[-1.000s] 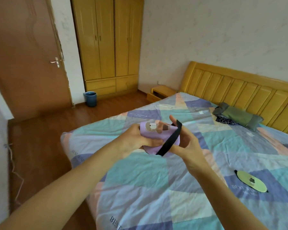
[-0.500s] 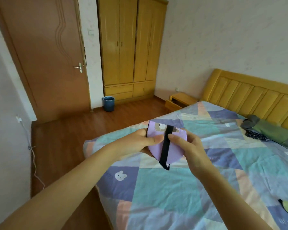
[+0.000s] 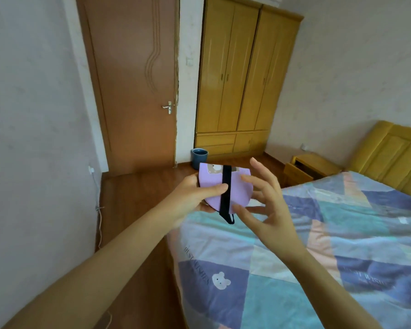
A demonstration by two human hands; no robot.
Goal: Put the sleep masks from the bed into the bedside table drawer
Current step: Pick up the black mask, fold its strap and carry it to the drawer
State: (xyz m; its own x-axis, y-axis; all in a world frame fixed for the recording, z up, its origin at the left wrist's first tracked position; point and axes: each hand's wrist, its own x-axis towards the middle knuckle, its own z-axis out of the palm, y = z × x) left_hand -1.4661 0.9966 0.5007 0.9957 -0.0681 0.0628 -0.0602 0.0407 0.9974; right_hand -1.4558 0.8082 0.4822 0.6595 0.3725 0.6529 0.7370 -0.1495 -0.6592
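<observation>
I see the left hand [image 3: 190,198] pinching the purple sleep mask [image 3: 226,186], right hand [image 3: 268,205] at 3 o'clock with fingers spread, holding nothing.

A lilac sleep mask [image 3: 212,188] with a black strap [image 3: 225,191] and what may be a bear print is seen. The bed [image 3: 318,245] is covered in teal, purple and peach patchwork. The wardrobe [image 3: 237,74] is yellow-brown, the bin [image 3: 199,157] blue.

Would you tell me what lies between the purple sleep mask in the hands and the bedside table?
In the head view, only bare wooden floor lies between the purple sleep mask and the bedside table; the right hand crosses the near end.
</observation>
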